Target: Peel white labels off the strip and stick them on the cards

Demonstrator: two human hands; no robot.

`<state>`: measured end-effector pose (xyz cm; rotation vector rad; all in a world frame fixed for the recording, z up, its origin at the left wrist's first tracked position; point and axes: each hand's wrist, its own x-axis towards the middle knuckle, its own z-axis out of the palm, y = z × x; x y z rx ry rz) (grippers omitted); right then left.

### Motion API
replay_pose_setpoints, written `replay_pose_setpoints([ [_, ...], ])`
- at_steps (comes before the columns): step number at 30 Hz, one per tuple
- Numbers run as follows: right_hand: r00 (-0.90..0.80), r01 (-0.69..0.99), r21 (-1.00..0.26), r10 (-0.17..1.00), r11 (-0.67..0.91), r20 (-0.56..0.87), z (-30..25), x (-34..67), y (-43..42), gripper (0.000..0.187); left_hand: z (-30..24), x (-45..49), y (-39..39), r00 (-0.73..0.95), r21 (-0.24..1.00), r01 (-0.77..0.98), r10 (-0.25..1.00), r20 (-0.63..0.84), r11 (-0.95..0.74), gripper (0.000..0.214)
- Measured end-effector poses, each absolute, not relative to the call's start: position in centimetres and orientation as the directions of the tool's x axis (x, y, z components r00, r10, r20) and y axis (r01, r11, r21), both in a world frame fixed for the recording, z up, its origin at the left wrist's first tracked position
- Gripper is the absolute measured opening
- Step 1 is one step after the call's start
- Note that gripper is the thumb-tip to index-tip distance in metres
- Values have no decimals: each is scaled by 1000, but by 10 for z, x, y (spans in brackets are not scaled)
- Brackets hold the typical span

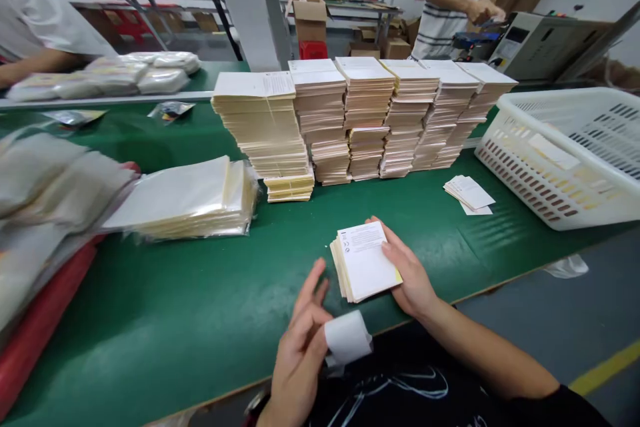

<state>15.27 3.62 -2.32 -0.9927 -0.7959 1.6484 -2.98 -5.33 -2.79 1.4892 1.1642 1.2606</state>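
My right hand (pixel 411 275) is wrapped around a small stack of printed white cards (pixel 369 260), with its thumb along the right edge. The top card has fine black print and a yellow corner. Lower and to the left, my left hand (pixel 303 347) pinches a curled white piece (pixel 347 335) between thumb and bent fingers; paper or thin plastic, I cannot tell which. The other left fingers point up, apart from the cards. Behind my hands stands a row of tall card stacks (pixel 367 90) on the green table (pixel 200 307).
A white perforated basket (pixel 530 173) stands at the right, beside a few loose cards (pixel 469 193). Clear-wrapped card packs (pixel 185 203) and red-edged plastic bags (pixel 55 193) lie left. Across the table are wrapped bundles (pixel 165 80) and two people, one near a machine (pixel 545 43).
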Motion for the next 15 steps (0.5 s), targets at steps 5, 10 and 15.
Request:
replay_pose_setpoints([
  [5, -123, 72, -964, 962, 255, 245, -11, 177, 34, 59, -11, -33, -47, 347, 696, 484, 846, 404, -530, 17],
  [10, -583, 429, -675, 754, 601, 301, 21, 200, 24, 79, -7, -25, -39, 411, 581, 576, 818, 402, -575, 16],
  [15, -780, 212, -725, 560, 656, 279, 33, 224, 14, 63, -2, -24, -40, 405, 530, 641, 831, 381, -555, 15],
])
